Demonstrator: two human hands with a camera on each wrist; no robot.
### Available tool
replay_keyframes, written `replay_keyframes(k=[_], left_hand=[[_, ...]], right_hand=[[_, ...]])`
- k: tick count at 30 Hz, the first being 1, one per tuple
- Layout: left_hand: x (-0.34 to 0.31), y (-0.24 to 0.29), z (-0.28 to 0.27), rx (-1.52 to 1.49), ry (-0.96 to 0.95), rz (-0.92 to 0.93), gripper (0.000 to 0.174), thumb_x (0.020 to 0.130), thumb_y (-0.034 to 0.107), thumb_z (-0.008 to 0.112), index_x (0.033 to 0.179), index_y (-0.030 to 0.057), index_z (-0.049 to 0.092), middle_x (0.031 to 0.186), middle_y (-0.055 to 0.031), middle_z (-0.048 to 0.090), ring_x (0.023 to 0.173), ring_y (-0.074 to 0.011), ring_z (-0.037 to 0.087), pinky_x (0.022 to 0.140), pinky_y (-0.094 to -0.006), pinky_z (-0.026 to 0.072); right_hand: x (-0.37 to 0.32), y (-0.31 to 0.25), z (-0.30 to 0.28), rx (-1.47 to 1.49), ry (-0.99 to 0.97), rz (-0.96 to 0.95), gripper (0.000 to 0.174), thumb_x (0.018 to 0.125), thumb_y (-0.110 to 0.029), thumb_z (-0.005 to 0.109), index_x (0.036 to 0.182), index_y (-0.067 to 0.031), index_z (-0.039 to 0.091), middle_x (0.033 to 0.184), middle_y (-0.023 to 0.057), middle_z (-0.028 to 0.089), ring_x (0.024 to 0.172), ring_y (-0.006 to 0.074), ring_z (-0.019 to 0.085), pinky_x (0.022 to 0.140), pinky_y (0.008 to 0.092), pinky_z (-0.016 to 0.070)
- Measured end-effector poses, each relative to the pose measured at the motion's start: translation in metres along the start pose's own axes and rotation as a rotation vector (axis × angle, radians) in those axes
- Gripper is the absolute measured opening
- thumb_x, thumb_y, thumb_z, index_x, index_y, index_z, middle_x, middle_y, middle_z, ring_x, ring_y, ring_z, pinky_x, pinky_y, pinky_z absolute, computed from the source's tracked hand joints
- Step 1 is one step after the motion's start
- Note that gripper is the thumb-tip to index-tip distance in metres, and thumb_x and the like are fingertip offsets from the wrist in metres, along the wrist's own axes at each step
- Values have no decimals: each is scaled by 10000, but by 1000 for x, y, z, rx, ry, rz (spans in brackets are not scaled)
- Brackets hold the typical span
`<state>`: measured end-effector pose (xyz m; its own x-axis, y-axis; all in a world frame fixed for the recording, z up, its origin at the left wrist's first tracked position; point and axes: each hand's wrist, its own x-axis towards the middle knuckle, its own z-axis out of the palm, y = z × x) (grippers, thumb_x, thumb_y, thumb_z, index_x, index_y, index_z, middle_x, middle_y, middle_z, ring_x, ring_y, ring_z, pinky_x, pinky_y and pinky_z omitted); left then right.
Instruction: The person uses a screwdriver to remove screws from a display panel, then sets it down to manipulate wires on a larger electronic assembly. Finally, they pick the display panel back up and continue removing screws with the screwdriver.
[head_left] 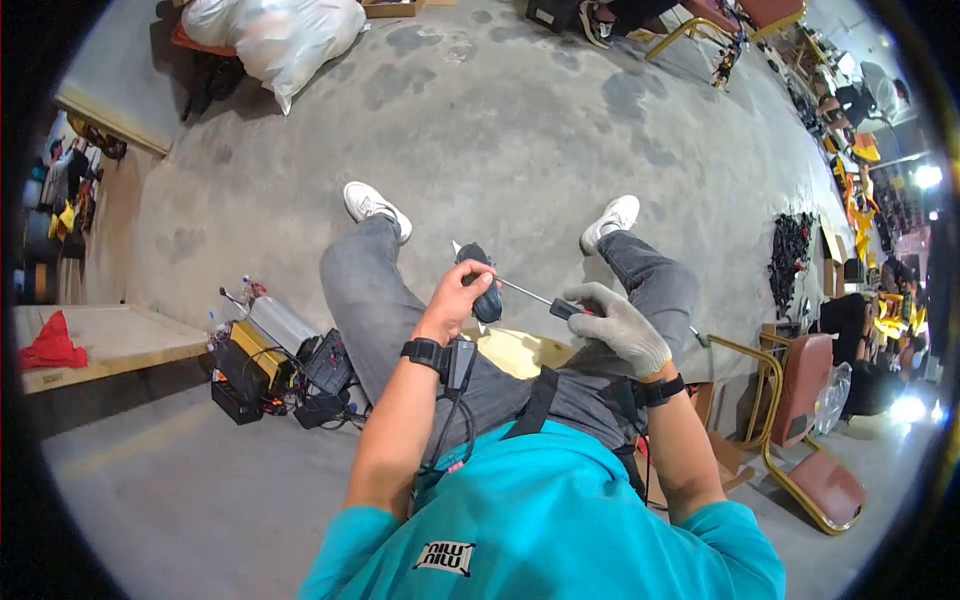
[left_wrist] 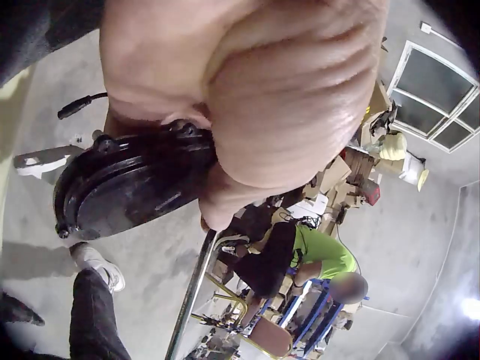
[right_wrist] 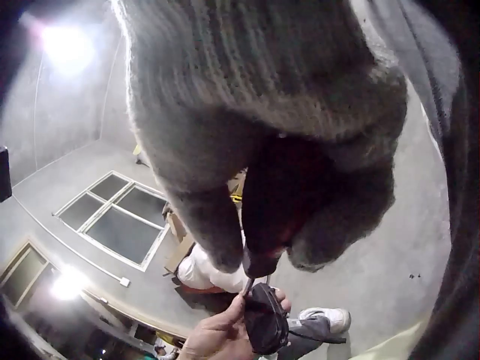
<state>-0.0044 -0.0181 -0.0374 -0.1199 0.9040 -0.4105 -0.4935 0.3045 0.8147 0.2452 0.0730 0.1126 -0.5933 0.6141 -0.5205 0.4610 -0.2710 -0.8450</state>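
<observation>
The bare left hand (head_left: 465, 293) grips a black oval housing (head_left: 487, 300), its rim and small lugs showing in the left wrist view (left_wrist: 135, 180). A metal shaft (head_left: 525, 291) runs from that hand's fingertips across to the right. On the other end, the right hand (head_left: 622, 325), in a light knitted glove, holds the dark handle (head_left: 572, 309) of this screwdriver-like tool. In the right wrist view the gloved fingers (right_wrist: 217, 232) curl round the handle, with the housing (right_wrist: 266, 319) beyond it. Where the shaft's tip meets the housing is hidden by the left fingers.
Below the hands lies a pale yellow surface (head_left: 520, 352) between the legs. Battery-like packs and cables (head_left: 290, 350) are on the floor at left, beside a wooden-edged table (head_left: 120, 350). A red-brown chair (head_left: 805, 390) stands at right; white bags (head_left: 285, 40) are at upper left.
</observation>
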Motion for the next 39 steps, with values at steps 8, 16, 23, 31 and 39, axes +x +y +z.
replay_keyframes(k=[8,16,23,31,39], left_hand=[[1,5,4,-10,84,-20,118,997,124,603,1070,33,622,976,-99,694,907,-172,671,830,-317,545],[2,10,2,-27,70,-90,166,1000,138,602,1144,57,607,976,-102,690,920,-189,677,845,-330,551],[-7,31,11,-91,32,68,839,943,-46,537,1605,194,80,1189,-167,607,990,-284,672,887,-412,557],[-7,34,9,-177,-2,53,542,939,-15,543,1440,48,347,1232,-174,614,1011,-302,674,863,-433,578],[-3,20,8,-328,22,55,616,894,-53,542,1476,54,373,1174,-114,624,1069,-257,648,897,-372,542]], right_hand=[[1,-3,-3,223,279,-32,271,929,-138,621,1141,21,566,972,111,646,833,160,665,690,288,570],[-4,-11,3,34,274,-126,294,893,-86,645,1147,24,546,888,85,639,762,143,654,654,271,547],[-4,-7,-12,219,426,-92,318,871,-108,647,1153,16,567,804,69,642,711,118,617,653,244,500],[-4,1,-10,411,426,-70,348,860,-93,653,1180,17,570,835,68,634,695,110,599,630,212,470],[-4,-12,7,335,382,-75,390,881,-126,652,1227,23,551,816,64,641,687,112,606,627,228,484]])
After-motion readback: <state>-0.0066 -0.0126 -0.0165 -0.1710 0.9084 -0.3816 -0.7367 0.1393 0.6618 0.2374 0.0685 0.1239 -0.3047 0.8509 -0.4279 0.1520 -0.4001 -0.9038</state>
